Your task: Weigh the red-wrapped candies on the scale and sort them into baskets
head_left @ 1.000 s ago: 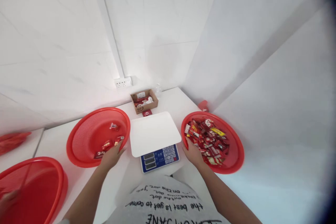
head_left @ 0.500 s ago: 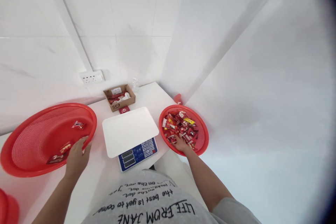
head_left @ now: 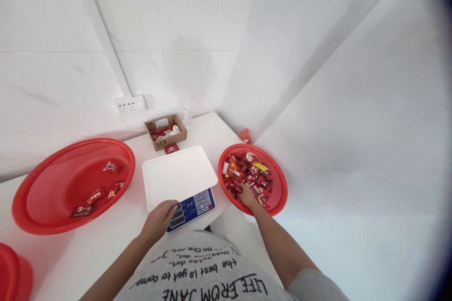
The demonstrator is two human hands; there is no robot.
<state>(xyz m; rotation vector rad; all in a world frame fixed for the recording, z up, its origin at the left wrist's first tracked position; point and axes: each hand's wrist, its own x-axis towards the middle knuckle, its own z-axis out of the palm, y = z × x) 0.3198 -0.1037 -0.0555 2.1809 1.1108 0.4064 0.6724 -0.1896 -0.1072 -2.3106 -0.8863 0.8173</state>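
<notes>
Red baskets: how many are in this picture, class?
3: the left basket and right basket flank the scale; the corner basket is cut off at lower left. Others may be stacked beneath it.

lower-left basket [head_left: 14, 270] cut off by edge; print on wrappers [head_left: 251, 177] illegible

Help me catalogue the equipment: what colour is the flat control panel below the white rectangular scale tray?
The flat control panel is blue; the head view shows it.
</notes>
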